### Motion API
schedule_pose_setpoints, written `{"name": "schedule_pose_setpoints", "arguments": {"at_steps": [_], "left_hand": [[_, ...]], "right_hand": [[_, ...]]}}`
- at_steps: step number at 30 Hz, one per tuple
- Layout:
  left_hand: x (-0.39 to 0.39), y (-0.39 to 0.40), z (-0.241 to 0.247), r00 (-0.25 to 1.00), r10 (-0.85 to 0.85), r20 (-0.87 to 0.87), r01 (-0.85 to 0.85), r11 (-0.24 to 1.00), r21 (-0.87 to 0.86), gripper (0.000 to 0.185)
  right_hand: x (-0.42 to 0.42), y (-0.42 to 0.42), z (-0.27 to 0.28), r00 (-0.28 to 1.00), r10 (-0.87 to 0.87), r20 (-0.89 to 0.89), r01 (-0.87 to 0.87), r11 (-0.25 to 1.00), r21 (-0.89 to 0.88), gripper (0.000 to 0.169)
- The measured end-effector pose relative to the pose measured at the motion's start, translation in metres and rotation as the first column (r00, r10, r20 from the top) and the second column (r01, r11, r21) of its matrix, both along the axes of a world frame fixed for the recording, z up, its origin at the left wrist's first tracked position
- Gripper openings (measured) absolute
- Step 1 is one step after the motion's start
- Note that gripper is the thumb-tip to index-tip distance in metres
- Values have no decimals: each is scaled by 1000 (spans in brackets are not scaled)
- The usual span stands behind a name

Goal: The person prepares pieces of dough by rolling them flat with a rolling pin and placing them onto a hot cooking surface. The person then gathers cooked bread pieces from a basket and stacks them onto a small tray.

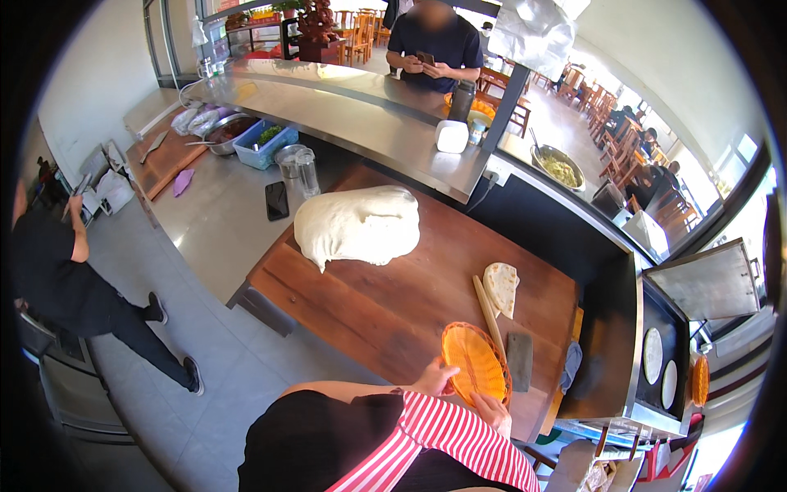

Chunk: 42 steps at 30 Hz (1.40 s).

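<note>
My left hand [436, 376] grips the left rim of an orange woven basket [472, 360], and my right hand [492, 413] holds its lower right rim. The basket seems to be stacked on another one. Just right of it a cleaver blade [520, 361] lies on the wooden worktable [363, 307]. A wooden rolling pin [487, 310] rests behind the basket, beside folded browned flatbread [502, 286]. A large mass of white dough [359, 226] sits at the table's far left part.
A griddle [655, 384] with two flat dough rounds [653, 355] stands at right, its lid [707, 280] raised. A black phone [276, 201], a glass [307, 174] and a blue tub [261, 154] are on the steel counter [227, 246]. One person stands at left, another behind the counter.
</note>
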<state>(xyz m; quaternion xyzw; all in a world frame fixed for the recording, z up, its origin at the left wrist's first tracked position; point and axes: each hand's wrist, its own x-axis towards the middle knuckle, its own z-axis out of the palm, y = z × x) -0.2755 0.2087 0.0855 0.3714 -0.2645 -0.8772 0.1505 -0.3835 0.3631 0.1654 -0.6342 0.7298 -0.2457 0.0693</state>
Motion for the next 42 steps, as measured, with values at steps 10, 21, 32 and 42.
{"name": "schedule_pose_setpoints", "arguments": {"at_steps": [10,21,32,42], "left_hand": [[93,-314,260,524,554,-647,-816,109,-567,39],[44,-234,323,781,38,-623,-486,664,-568,50],[-87,274,170,816,-562,-134,547,827,-132,59],[-221,449,45,650,-754,89,743,656,129,43]], "right_hand": [[-4,21,4,985,-164,51,169,979,-115,51],[15,152,16,895,-397,204,420,904,-83,50],[13,397,39,551,-697,458,734,666,132,48],[-35,563,-97,18,-831,556,780,360,512,48]]}}
